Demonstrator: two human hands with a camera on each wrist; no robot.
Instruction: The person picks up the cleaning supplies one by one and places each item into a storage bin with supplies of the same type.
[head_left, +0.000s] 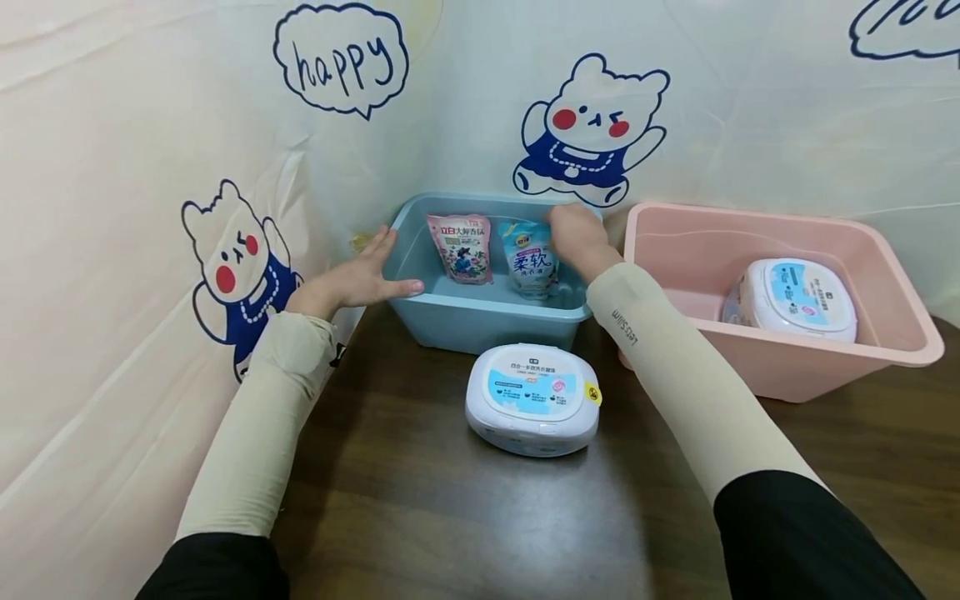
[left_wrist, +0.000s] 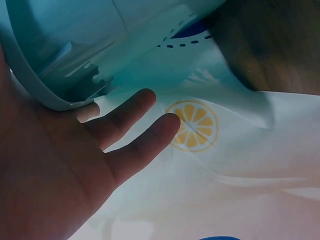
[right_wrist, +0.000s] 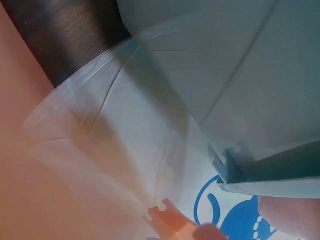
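A blue plastic bin (head_left: pixel 487 321) stands near the back curtain, with a pink pouch (head_left: pixel 461 250) and a blue laundry detergent pouch (head_left: pixel 529 260) upright inside. My left hand (head_left: pixel 358 275) rests at its left rim, fingers spread and thumb stretched along the front corner. In the left wrist view, two straight fingers (left_wrist: pixel 142 145) of it extend outside the bin wall. At the back right corner, my right hand (head_left: pixel 579 240) grips the bin's rim with curled fingers, beside the blue pouch. The right wrist view has one finger (right_wrist: pixel 285 215) right under that rim.
In front of the blue bin sits a white lidded tub (head_left: pixel 534 400) on the dark wooden table (head_left: pixel 450 517). To the right, a pink bin (head_left: pixel 795 362) stands close by, holding a similar white tub (head_left: pixel 802 300). A printed curtain (head_left: pixel 465 100) hangs behind and at left.
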